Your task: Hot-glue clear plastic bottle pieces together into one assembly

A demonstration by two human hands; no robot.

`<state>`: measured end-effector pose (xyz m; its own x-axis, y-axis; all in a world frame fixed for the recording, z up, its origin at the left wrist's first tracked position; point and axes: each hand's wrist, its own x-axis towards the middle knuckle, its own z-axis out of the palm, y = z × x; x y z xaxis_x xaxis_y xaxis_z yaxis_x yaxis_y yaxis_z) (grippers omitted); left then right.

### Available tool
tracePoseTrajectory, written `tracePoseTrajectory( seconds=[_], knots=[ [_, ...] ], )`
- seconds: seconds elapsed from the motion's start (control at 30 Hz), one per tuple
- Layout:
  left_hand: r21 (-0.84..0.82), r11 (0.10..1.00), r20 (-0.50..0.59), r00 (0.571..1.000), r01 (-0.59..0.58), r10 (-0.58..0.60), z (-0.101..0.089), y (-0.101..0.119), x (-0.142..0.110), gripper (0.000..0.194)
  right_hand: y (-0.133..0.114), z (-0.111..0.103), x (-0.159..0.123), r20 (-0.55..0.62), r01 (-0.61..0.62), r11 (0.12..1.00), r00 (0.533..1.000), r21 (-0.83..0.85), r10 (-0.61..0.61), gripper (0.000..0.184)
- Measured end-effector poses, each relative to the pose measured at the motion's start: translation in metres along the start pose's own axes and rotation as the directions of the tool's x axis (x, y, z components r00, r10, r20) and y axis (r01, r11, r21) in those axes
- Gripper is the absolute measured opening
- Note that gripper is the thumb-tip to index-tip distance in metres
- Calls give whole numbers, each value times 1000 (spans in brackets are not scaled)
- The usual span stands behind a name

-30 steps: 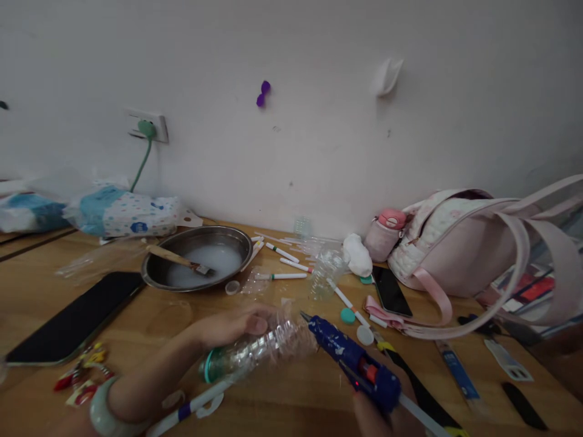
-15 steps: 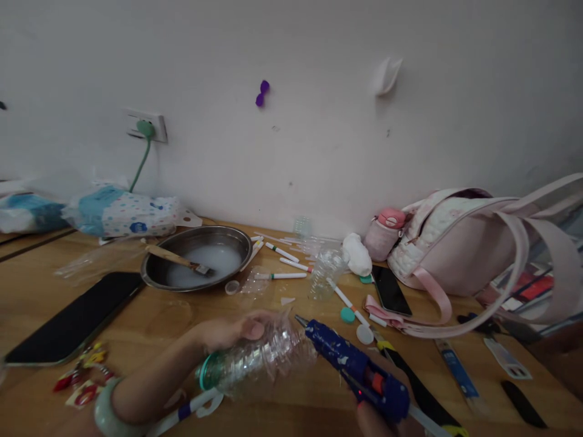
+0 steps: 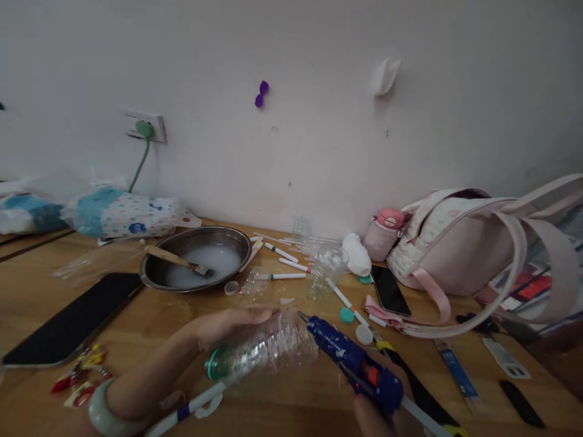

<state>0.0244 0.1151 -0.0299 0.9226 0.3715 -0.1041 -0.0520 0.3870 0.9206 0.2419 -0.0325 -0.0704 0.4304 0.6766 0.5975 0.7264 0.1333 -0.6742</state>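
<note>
Head view, with clock positions taken from its middle: a person's 2 bare hands worked low over a wooden table [image 3: 255,419]. At 7 o'clock the left hand [image 3: 223,328], a pale bangle [image 3: 109,409] on its wrist, was clamped on a clear, ribbed plastic bottle [image 3: 277,349]; the fingers on the far side were hard to make out. The bottle lay at 6 o'clock, tilted, its green-capped end pointing towards 8 o'clock. At 5 o'clock the right hand [image 3: 371,417] was wrapped around the handle of a blue glue gun [image 3: 350,355] (smudged with pale flecks, a small red light glowing). Its nozzle pointed towards 10 o'clock, close to the bottle's uncapped end; whether they touched, I could not tell. A white marker with a purple band [image 3: 195,405] lay at 7 o'clock, beside the bottle.

Further back, between 8 and 9 o'clock, a metal basin [image 3: 150,280] held cloudy liquid and a wooden-handled brush [image 3: 170,256]. A pink bag [image 3: 469,255] stood at 3 o'clock, and a dark phone [image 3: 390,291] lay at 4 o'clock, near the bag's strap.
</note>
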Motion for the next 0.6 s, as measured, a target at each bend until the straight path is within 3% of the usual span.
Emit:
tracePoseTrajectory(
  seconds=[0.1, 0.23, 0.33, 0.5, 0.6],
  knots=[
    [116, 993, 3, 1000, -1, 1, 1, 4, -2, 52, -12, 2, 3, -26, -35, 999, 999, 35, 36, 28],
    [194, 980, 137, 990, -47, 20, 8, 10, 1, 75, -19, 1, 6, -61, -34, 998, 997, 46, 37, 26],
    [181, 983, 171, 985, -23, -9, 9, 12, 4, 70, -20, -1, 6, -25, -21, 999, 999, 50, 22, 27],
    [160, 983, 123, 986, 89, -109, 8, 15, 3, 69, -18, -4, 6, 50, -27, 1000, 998, 10, 26, 28],
    [78, 996, 75, 996, 45, -51, 9, 13, 2, 66, -15, -4, 6, 33, 17, 999, 999, -37, -16, 29]
  ],
)
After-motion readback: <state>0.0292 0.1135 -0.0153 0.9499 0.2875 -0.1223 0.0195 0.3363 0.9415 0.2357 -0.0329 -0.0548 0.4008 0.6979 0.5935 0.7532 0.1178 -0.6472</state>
